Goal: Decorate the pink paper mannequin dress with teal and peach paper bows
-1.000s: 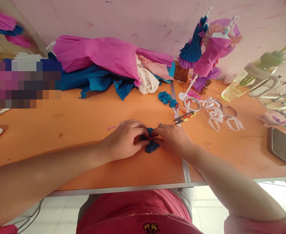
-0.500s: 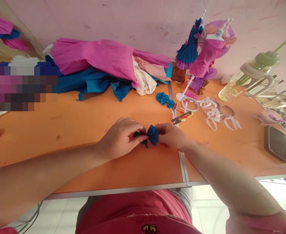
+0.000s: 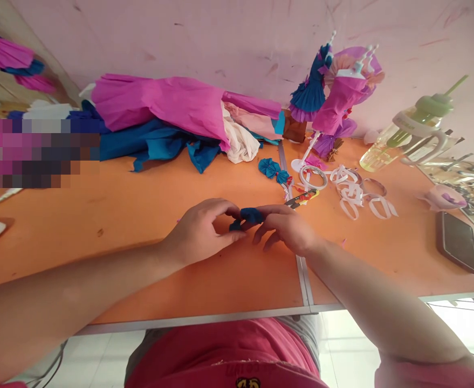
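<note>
A small dark blue crepe-paper bow (image 3: 248, 216) is held just above the orange table (image 3: 139, 215), between both hands. My left hand (image 3: 200, 231) pinches its left end with thumb and forefinger. My right hand (image 3: 287, 229) grips its right end with thumb and forefinger, the other fingers curled loosely down toward the table. Another blue bow (image 3: 274, 169) lies farther back on the table.
Pink, blue and white crepe paper (image 3: 180, 118) is heaped at the back. Paper dresses on stands (image 3: 334, 97), small scissors (image 3: 301, 198), a tape roll (image 3: 313, 177), white paper strips (image 3: 358, 194), a green-lidded bottle (image 3: 410, 129) and a phone (image 3: 457, 241) lie right.
The bow was pressed on the table, then lifted and spread between both hands; now it is turned flatter and bunched. My right fingers have loosened and curled down.
</note>
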`<state>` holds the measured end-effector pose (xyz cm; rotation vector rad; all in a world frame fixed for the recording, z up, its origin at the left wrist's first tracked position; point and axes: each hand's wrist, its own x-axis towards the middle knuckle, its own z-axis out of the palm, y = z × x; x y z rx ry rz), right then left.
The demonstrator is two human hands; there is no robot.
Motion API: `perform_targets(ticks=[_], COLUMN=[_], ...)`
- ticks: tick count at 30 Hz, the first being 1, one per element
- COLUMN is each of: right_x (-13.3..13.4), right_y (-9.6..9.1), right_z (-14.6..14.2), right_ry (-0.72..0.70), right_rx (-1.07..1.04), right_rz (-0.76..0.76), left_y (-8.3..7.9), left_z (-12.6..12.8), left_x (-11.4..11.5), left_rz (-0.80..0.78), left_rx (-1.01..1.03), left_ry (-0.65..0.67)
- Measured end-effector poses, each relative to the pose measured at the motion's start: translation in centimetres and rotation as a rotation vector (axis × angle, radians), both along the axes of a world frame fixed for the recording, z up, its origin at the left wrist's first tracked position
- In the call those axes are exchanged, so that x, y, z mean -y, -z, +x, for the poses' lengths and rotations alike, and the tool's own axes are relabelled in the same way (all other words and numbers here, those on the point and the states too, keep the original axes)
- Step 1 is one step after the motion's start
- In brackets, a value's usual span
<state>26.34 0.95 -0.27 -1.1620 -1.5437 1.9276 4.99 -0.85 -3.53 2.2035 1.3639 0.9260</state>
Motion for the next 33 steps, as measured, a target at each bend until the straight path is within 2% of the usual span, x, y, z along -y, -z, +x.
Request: perform_targets(ticks=[4, 7, 10, 12, 18, 23, 27, 29, 33], right_x=[0.4, 0.6, 0.4, 0.3, 0.1, 0.4, 0.7, 0.7, 0.5], right_y=[0.2, 0.5, 0.6, 0.6, 1.6, 2.1, 2.0, 1.9, 1.6], right_z=[-0.5, -0.8, -0.7, -0.6, -0.8, -1.2, -1.5, -1.5, -1.5], right_ry=[-0.004, 0.061, 0.088, 0.079, 0.125, 0.166, 0.197, 0.224, 0.222], right_rx=[0.172, 0.328, 0.393, 0.377, 0.445, 0.541, 0.535, 0.508, 0.325], right_rz=[0.211, 0.392, 0.457, 0.453, 0.57, 0.667, 0.671, 0.631, 0.406], left_y=[-0.2, -0.3, -0.2, 0.2, 1.4, 1.3, 1.2, 1.1, 0.7], left_z=[0.0, 0.1, 0.1, 0.1, 0.0, 0.2, 0.0, -0.1, -0.1], left_x=[-0.2, -0.3, -0.4, -0.5, -0.8, -0.8, -0.9, -1.0, -1.1], left_rz=[-0.057, -0.268, -0.489, -0.551, -0.484, -0.435, -0.508, -0.491, -0.506], left_rx=[0.06, 0.226, 0.438, 0.5, 0.442, 0.419, 0.423, 0.375, 0.43], left_ry=[-0.046, -0.003, 0.066, 0.092, 0.062, 0.033, 0.031, -0.011, -0.053])
